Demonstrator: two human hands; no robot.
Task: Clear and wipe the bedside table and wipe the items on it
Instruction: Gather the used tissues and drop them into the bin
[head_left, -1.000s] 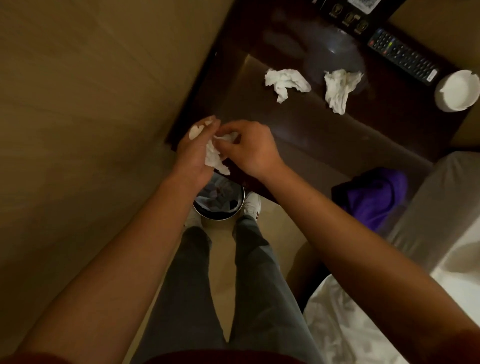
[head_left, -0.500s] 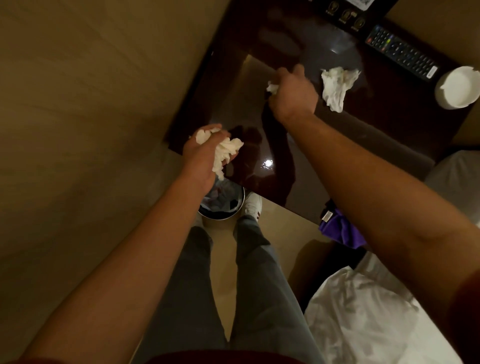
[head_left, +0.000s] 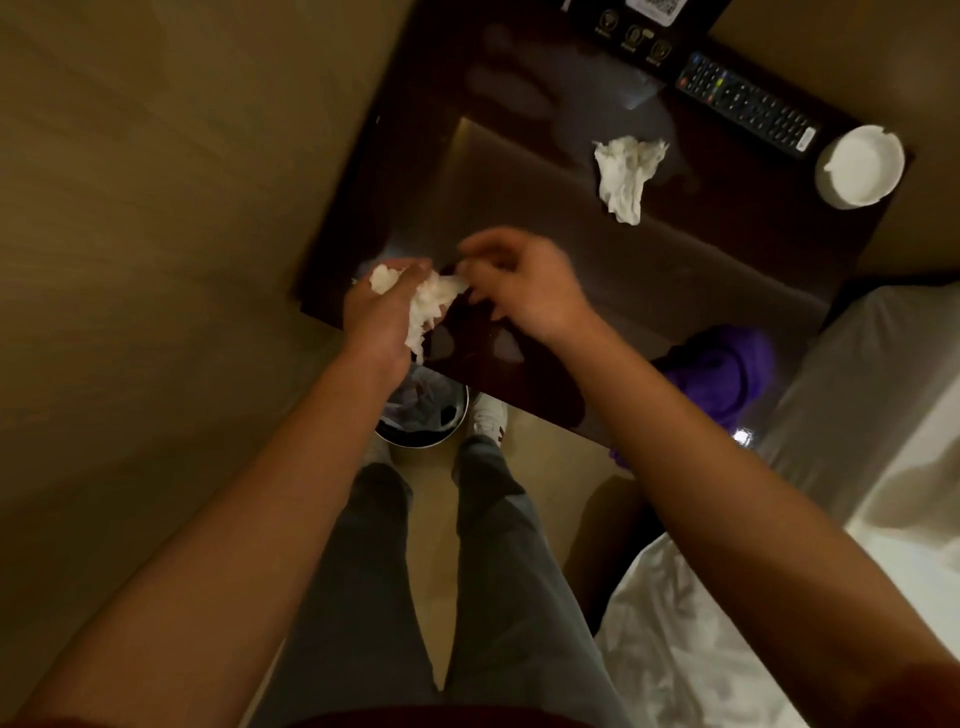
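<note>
Dark table (head_left: 675, 291): one tissue (head_left: 626, 174), remote (head_left: 748, 104) and ashtray (head_left: 860, 166) at far right. Left hand (head_left: 382, 312) clutches a tissue wad (head_left: 428, 304) at the near edge. Right hand (head_left: 524, 286) is blurred beside it; grip cannot be told.

1 crumpled tissue (head_left: 626, 174) on dark bedside table (head_left: 519, 182).

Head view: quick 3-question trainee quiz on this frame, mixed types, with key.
1. True or false: the remote lies between the ashtray and the bin.
2. How many crumpled tissues lie loose on the table?
3. Which of the hands grips the tissue wad? A) left B) right C) neither

Key: 1 false; 2 one; 3 A.
</note>
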